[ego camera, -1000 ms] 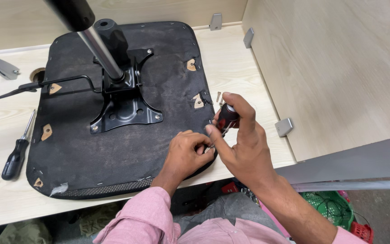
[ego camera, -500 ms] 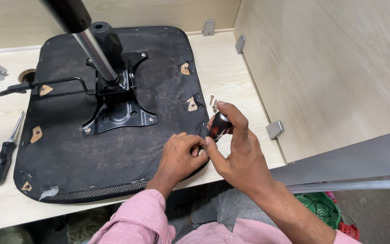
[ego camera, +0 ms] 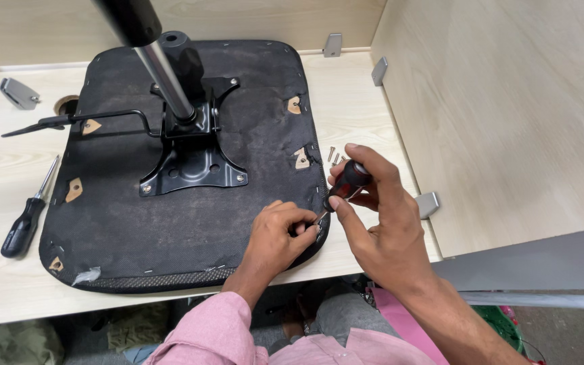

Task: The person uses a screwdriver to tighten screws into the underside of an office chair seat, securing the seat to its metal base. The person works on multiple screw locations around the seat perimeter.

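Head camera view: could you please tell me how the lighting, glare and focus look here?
In the head view the light is even and soft, with faint shadows under the hands; the chrome column carries a bright streak of glare; its dark top end at the frame edge is blurred from closeness; the seat base, right hand, left hand and screwdriver look sharp.

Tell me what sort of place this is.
Probably a furniture assembly or repair workbench. An upturned black fabric-covered chair seat with a black metal mounting plate lies on a pale wood-grain table. A black-handled screwdriver and small loose screws lie beside it; grey metal brackets join the panels.
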